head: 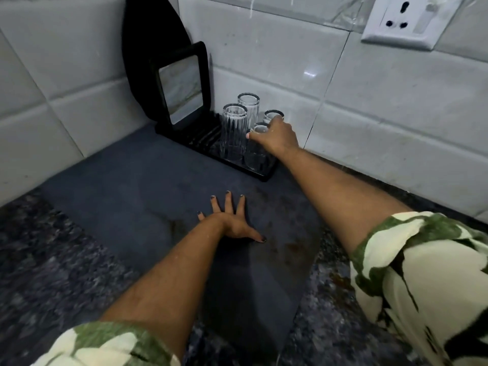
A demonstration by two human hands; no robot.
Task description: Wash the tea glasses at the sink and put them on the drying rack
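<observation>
Right hand: my right hand (277, 136) reaches to the rack, fingers curled over the top of the near right glass (254, 154), gripping it by its upper end.
Held glass: it stands on the rack at the front right corner; I cannot tell whether it is fully seated.
Left hand: my left hand (232, 223) lies flat, fingers spread and straight, palm down on the mat (132, 196), holding nothing.
Other glasses: a tall ribbed glass (233, 133) stands just left of the held one, a second ribbed glass (248, 109) behind it, and a fourth glass (273, 115) at the back right, partly hidden by my fingers.
Rack: the black rack (200, 140) sits in the corner, against the tiled wall (369, 107).
Tray: a black-framed tray (182, 88) stands upright at the rack's left end, leaning on a dark round board (148, 43).
Counter: the dark mat covers speckled stone counter (52, 260), with brown stains near my left thumb.
Socket: a white socket (406, 19) is on the wall, upper right.
Writing: I can read no brand or label anywhere.
Sleeves: green-and-cream sleeves (422, 273) on both arms.
</observation>
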